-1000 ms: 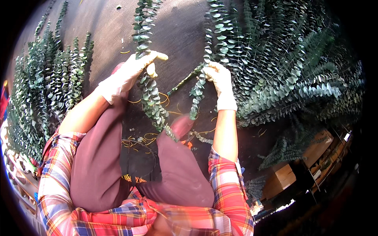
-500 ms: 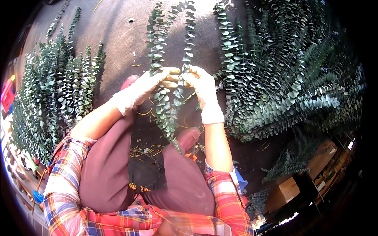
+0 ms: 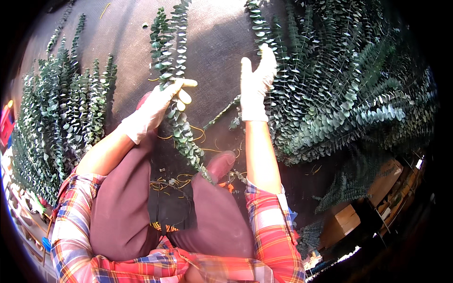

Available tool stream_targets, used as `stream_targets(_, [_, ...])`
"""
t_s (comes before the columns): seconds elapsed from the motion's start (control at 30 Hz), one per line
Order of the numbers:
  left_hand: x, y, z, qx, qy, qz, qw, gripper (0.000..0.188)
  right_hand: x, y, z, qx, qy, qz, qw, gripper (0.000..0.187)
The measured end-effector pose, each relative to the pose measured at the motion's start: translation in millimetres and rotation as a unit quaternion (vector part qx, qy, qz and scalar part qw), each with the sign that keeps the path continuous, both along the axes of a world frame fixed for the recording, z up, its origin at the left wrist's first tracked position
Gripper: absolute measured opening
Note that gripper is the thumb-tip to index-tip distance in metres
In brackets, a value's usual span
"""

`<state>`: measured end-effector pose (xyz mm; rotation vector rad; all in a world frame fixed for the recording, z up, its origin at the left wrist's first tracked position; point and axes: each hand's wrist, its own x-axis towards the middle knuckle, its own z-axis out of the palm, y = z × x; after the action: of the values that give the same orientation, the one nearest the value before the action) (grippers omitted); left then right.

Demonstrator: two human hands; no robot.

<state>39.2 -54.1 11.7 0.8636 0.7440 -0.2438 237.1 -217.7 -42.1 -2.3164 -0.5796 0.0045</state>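
My left hand [image 3: 158, 106], in a pale glove, is closed around a few long eucalyptus stems [image 3: 186, 137]. Their round-leaved tops point away from me, and the cut ends hang down toward my right shoe [image 3: 221, 166]. My right hand [image 3: 258, 87], gloved too, holds nothing. Its thumb and fingers are spread at the left edge of a large eucalyptus pile [image 3: 325, 94], the fingertips close to a stem [image 3: 258, 23] there. Between the hands a single thin sprig [image 3: 222, 113] lies on the dark ground sheet.
Another eucalyptus heap [image 3: 61, 113] stands at my left. Thin yellow bands [image 3: 181, 179] lie scattered on the dark sheet [image 3: 212, 61] between my legs. Cardboard boxes [image 3: 347, 221] are at the lower right, near loose eucalyptus branches [image 3: 344, 188].
My right hand has let go of its stem, opened, and moved right and away to the pile. The left hand has shifted left, now holding the stems alone.
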Motion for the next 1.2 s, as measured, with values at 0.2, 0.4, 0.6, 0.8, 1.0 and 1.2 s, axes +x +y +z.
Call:
stream_targets(0.2, [5.8, -3.7, -0.3, -0.003, -0.026, -0.006, 1.000, 0.051, 28.5, -40.2, -5.7, -0.119, 0.109, 0.034, 0.986, 0.047])
stream_targets(0.4, [8.8, 2.3, 0.8, -0.017, -0.034, 0.034, 0.999, 0.063, -57.4, -20.2, 22.4, 0.043, 0.245, 0.055, 0.967, 0.036])
stream_targets(0.6, [8.1, -3.7, -0.8, -0.064, -0.109, 0.055, 0.991, 0.056, -123.1, -15.8, 28.8, 0.044, 0.284, 0.132, 0.949, 0.036])
stream_targets(0.8, [6.7, -1.9, 2.5, -0.072, -0.065, 0.021, 0.995, 0.050, -133.3, -5.8, 37.0, 0.004, 0.276, 0.209, 0.938, 0.034])
stream_targets(1.0, [5.2, -3.5, -1.1, -0.010, -0.004, 0.041, 0.999, 0.044, -24.2, -29.1, 31.8, 0.054, 0.046, 0.003, 0.997, 0.047])
stream_targets(1.2, [15.2, -7.3, 2.3, -0.003, -0.017, 0.018, 1.000, 0.039, 90.6, -74.8, 3.9, -0.129, 0.030, -0.093, 0.987, 0.059])
